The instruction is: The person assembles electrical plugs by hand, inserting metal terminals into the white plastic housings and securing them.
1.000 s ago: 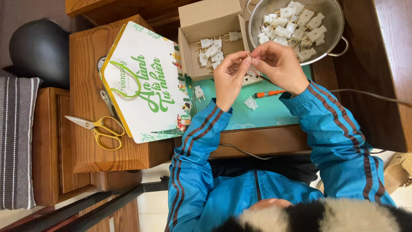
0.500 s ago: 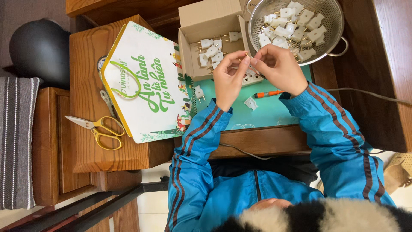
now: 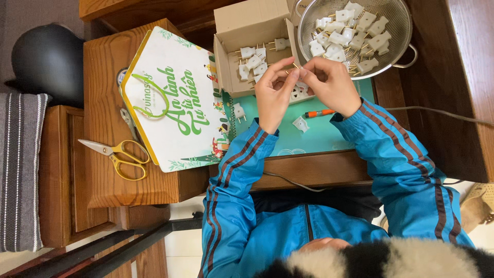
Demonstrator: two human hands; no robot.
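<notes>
On the wooden bench (image 3: 319, 170) sit a metal colander (image 3: 399, 46) and a cardboard box (image 3: 252, 25), both holding white plug pieces. Just over the box's edge, the left hand (image 3: 272, 95) and right hand (image 3: 332, 85) meet, fingers pinched on a small brass-pronged plug part (image 3: 297, 67).

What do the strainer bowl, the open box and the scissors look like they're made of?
Strainer bowl: shiny perforated metal, probably steel. Open box: plain brown cardboard, matte, flaps folded out. Scissors: grey metal blades, glossy yellow handles, likely plastic.
</notes>
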